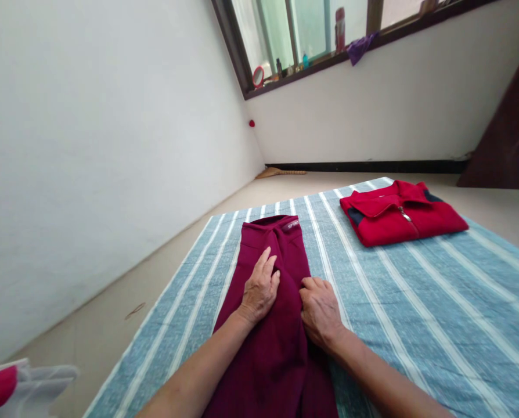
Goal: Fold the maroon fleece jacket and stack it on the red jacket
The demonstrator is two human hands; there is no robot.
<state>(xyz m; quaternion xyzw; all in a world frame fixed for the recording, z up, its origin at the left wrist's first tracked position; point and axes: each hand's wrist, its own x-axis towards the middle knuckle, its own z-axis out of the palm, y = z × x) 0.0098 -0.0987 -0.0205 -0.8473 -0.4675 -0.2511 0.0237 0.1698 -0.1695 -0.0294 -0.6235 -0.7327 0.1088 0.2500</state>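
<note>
- Saw some red and white stuff (0,386) low in the left corner, near by; could not tell its use.
- Had both hands on cloth, a little apart from each other.
- Rested the left hand (259,290) on top of the dark purple trousers (279,348), palm down, with nearly straight fingers.
- Set the right hand (321,307) at the right edge of the trousers, with bent fingers; could not tell for sure about a pinch of cloth inside.
- Found the trousers long on a blue and white striped sheet (375,305), with the lower end cut off by the bottom of the view.
- Looked like a straightening step, at a guess. Called for a soft, flat left hand to hold the middle, and small, gentle tugs at the right edge.
- Needed care with the creases below the waist (251,227): best to smooth toward the sides, with no hard pull and no twist.
- Read "SPORT" in pale letters on the label (292,224) at the right end of the waist; could not tell about more letters.
- Saw a folded red top (372,229) to the right on the sheet, well apart from the trousers, with collar and zip up. Found no clear words there.
- Spotted a red bottle (340,30) and a purple cloth (359,50) far off, by the window; too small for reading.
</note>
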